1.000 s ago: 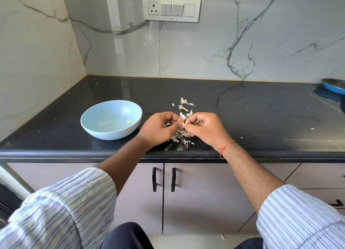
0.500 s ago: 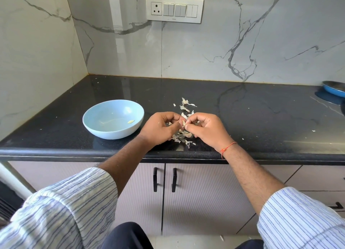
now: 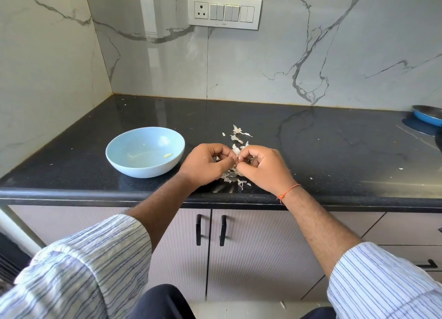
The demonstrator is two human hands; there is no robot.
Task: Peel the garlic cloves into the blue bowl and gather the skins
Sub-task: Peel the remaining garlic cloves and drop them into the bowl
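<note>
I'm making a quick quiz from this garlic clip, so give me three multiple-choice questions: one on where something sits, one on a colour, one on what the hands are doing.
1. Where is the bowl relative to the hands?
A. To their left
B. To their right
C. Behind them, against the wall

2. What colour is the countertop?
A. White
B. Black
C. Wooden brown

3. What are the left hand and right hand doing?
A. Lying flat and apart
B. Lifting the bowl
C. Fingertips together, pinching a small piece over the garlic skins

Answers: 1 A, the bowl sits left of both hands. 2 B, the surface is glossy black. 3 C, curled fingers meet above the skins.
</note>
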